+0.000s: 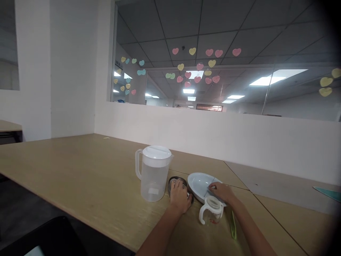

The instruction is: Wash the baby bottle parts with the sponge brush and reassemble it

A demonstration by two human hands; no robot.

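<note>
My left hand is curled over a round dark metal bowl. Its fingers bend down inside the rim, and what they close on is hidden, though a small pale bit shows by the thumb. My right hand reaches over the right side of a white oval plate, fingertips pinched together near a thin greyish strip lying across it. Whatever those fingertips grip is too small to make out. Just below the plate stands a small clear glass pot with a white handle and collar.
Left of the bowl stands a translucent lidded pitcher, its handle to the left. A narrow green utensil lies beside my right forearm. The wooden table meets a white wall at the back. A teal item is at far right.
</note>
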